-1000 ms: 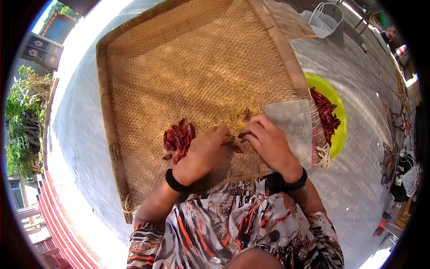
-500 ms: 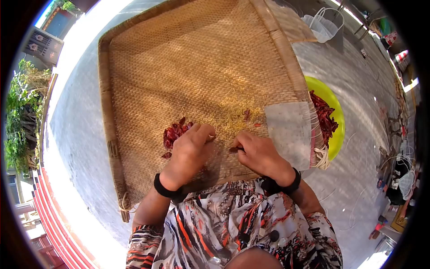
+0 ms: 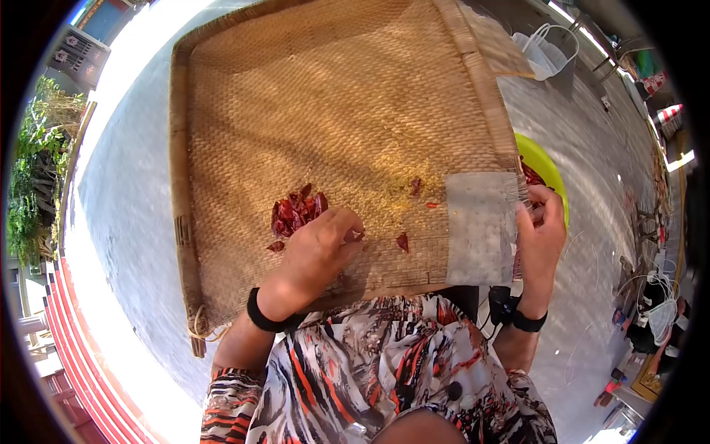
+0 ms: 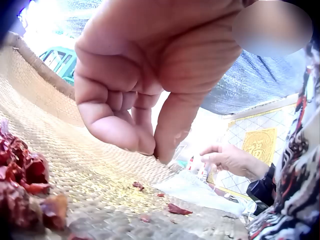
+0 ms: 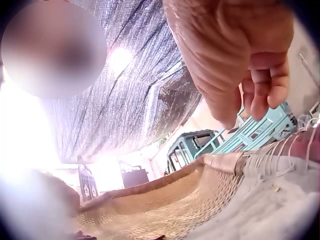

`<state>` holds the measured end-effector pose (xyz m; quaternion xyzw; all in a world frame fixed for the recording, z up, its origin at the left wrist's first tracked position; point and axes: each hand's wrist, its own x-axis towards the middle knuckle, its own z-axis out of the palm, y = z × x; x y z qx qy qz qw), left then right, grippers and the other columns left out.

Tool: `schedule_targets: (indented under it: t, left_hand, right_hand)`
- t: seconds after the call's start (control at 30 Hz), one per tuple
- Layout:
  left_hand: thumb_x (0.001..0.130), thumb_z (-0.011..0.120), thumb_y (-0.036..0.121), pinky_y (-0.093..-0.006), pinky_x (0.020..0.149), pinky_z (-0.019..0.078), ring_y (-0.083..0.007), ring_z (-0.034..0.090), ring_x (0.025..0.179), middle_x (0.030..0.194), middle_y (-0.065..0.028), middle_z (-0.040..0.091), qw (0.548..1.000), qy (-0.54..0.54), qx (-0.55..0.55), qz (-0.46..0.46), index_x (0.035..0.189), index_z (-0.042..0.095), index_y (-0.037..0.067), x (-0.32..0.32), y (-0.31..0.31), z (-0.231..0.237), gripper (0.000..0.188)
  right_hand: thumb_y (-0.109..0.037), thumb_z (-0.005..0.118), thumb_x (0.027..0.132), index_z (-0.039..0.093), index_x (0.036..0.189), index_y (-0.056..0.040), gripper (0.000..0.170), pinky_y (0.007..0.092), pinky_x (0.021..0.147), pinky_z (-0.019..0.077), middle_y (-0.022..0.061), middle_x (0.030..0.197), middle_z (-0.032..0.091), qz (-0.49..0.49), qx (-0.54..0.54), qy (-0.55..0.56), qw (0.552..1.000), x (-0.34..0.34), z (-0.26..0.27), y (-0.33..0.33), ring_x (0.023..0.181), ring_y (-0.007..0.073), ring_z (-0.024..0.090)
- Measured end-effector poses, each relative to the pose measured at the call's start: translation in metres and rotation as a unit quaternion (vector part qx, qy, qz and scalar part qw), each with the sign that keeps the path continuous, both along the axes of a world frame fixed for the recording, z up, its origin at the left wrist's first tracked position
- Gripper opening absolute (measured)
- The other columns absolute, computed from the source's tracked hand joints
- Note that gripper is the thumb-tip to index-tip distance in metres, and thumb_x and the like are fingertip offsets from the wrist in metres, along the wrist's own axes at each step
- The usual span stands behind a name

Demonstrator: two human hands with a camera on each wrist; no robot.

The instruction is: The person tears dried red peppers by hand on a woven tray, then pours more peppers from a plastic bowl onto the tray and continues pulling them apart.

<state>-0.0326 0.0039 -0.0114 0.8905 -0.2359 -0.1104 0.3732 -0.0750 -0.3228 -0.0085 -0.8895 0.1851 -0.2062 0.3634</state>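
Observation:
My left hand (image 3: 314, 255) is over the woven tray (image 3: 310, 96), thumb and index fingertips pinched together; a small dark-red chili piece (image 3: 358, 237) shows at them in the head view. In the left wrist view the left hand (image 4: 145, 75) mostly hides that piece. Beside it lies a pile of dried red chilies (image 3: 296, 213). My right hand (image 3: 543, 226) is at the yellow-green basin (image 3: 551, 163), beyond the tray's right edge. In the right wrist view the right hand (image 5: 245, 65) hangs with fingers loosely bent and apart, a tiny dark bit near the thumb tip.
Yellow seeds (image 3: 392, 177) and loose chili pieces (image 3: 402, 242) lie on the tray. A grey cloth patch (image 3: 481, 229) covers its right edge. A white bag (image 3: 546, 55) stands behind on the right; red steps (image 3: 78, 355) are at far left.
My right hand has moved right from the tray to the basin, and its fingers have spread. A chili piece lies on the tray where it was. My left hand has stayed near the pile.

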Motion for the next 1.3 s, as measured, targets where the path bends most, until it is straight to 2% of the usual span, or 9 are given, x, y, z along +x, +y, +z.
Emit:
schedule_targets:
  t: [0.13, 0.23, 0.37, 0.47, 0.57, 0.87, 1.07, 1.2, 1.3]
  left_hand:
    - [0.081, 0.072, 0.005, -0.0384, 0.066, 0.0523, -0.0293, 0.067, 0.079, 0.088, -0.0121, 0.063, 0.999, 0.007, 0.010, -0.052, 0.099, 0.059, 0.005, -0.005, -0.011, -0.002, 0.022]
    - [0.082, 0.071, 0.004, -0.0400, 0.067, 0.0520, -0.0322, 0.066, 0.079, 0.088, -0.0128, 0.063, 0.998, -0.004, 0.035, -0.054, 0.100, 0.058, 0.005, -0.006, -0.016, -0.008, 0.022]
    - [0.081, 0.070, 0.003, -0.0415, 0.067, 0.0512, -0.0340, 0.065, 0.079, 0.087, -0.0133, 0.062, 0.998, -0.017, -0.002, -0.057, 0.100, 0.057, 0.005, -0.009, -0.018, -0.008, 0.024]
    - [0.079, 0.071, 0.000, -0.0416, 0.067, 0.0504, -0.0337, 0.064, 0.079, 0.086, -0.0138, 0.061, 0.999, -0.015, -0.032, -0.031, 0.102, 0.056, 0.004, -0.008, -0.021, -0.012, 0.027]
    - [0.078, 0.070, -0.001, -0.0410, 0.066, 0.0500, -0.0340, 0.063, 0.080, 0.086, -0.0150, 0.060, 0.997, -0.016, -0.072, -0.024, 0.101, 0.055, 0.002, -0.008, -0.028, -0.012, 0.028]
    - [0.079, 0.068, -0.003, -0.0417, 0.072, 0.0510, -0.0386, 0.061, 0.087, 0.093, -0.0165, 0.059, 0.991, -0.063, -0.114, -0.031, 0.110, 0.055, 0.001, -0.012, -0.040, -0.018, 0.034]
    - [0.080, 0.066, 0.000, -0.0430, 0.080, 0.0525, -0.0379, 0.059, 0.098, 0.107, -0.0150, 0.058, 0.993, -0.117, -0.001, 0.024, 0.117, 0.056, 0.003, 0.002, -0.003, 0.007, 0.039]
    - [0.084, 0.061, 0.002, -0.0392, 0.077, 0.0517, -0.0321, 0.060, 0.094, 0.104, -0.0136, 0.060, 0.961, -0.235, 0.128, 0.074, 0.108, 0.062, 0.006, 0.024, 0.040, 0.002, 0.024]
    - [0.086, 0.059, 0.005, -0.0377, 0.062, 0.0509, -0.0265, 0.062, 0.076, 0.090, -0.0133, 0.063, 0.966, -0.169, 0.188, 0.059, 0.097, 0.064, 0.007, 0.036, 0.067, -0.038, 0.012]
  right_hand:
    - [-0.014, 0.071, 0.084, 0.065, 0.101, -0.0047, 0.020, 0.0321, 0.066, 0.0507, 0.0072, 0.093, 0.063, 0.347, 0.058, 0.124, 0.928, -0.002, -0.014, 0.061, 0.075, 0.0210, 0.065]
    - [-0.018, 0.073, 0.083, 0.064, 0.097, -0.0069, 0.020, 0.0371, 0.065, 0.0512, 0.0076, 0.092, 0.062, 0.397, -0.060, 0.121, 0.908, 0.007, -0.038, 0.090, 0.078, 0.0261, 0.066]
    - [-0.018, 0.070, 0.084, 0.064, 0.093, -0.0110, 0.012, 0.0378, 0.067, 0.0510, 0.0074, 0.086, 0.060, 0.392, -0.065, 0.113, 0.911, 0.013, -0.047, 0.096, 0.078, 0.0269, 0.065]
    - [-0.014, 0.071, 0.087, 0.066, 0.097, -0.0092, 0.013, 0.0306, 0.071, 0.0510, 0.0048, 0.090, 0.061, 0.342, 0.157, 0.157, 0.913, 0.014, -0.033, 0.092, 0.082, 0.0184, 0.065]
    - [-0.009, 0.071, 0.090, 0.067, 0.100, -0.0065, 0.011, 0.0256, 0.080, 0.0492, 0.0033, 0.099, 0.063, 0.399, 0.406, 0.073, 0.819, 0.008, -0.030, 0.090, 0.092, 0.0115, 0.061]
    - [-0.004, 0.065, 0.095, 0.063, 0.107, 0.0001, 0.013, 0.0255, 0.087, 0.0501, 0.0018, 0.105, 0.065, 0.344, 0.583, 0.165, 0.717, 0.005, -0.063, 0.099, 0.096, 0.0109, 0.062]
    - [-0.003, 0.064, 0.094, 0.063, 0.107, 0.0005, 0.013, 0.0263, 0.078, 0.0531, 0.0054, 0.100, 0.066, 0.187, 0.498, 0.015, 0.847, 0.011, -0.034, 0.067, 0.082, 0.0110, 0.064]
    - [-0.002, 0.063, 0.095, 0.062, 0.107, 0.0003, 0.012, 0.0257, 0.090, 0.0463, 0.0050, 0.108, 0.063, 0.063, 0.244, -0.144, 0.957, 0.009, -0.022, 0.004, 0.097, 0.0117, 0.058]
    - [-0.009, 0.060, 0.097, 0.062, 0.113, 0.0014, 0.020, 0.0340, 0.101, 0.0424, 0.0117, 0.116, 0.060, -0.016, -0.017, -0.067, 0.997, 0.007, -0.024, -0.044, 0.110, 0.0227, 0.057]
